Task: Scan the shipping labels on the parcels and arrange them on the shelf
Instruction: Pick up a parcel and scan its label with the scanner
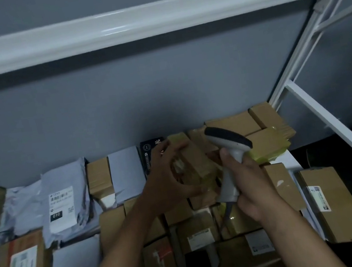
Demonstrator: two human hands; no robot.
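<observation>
Crowding the shelf, roughly twenty parcels lie flat — mostly stiff taped cartons, with about five soft grey mailers at left. At centre frame the left hand has its fingers curled around a small taped box; it looks light and rigid, its tape slick, best held by opposite edges. One scanner — the right hand grips its handle.
</observation>
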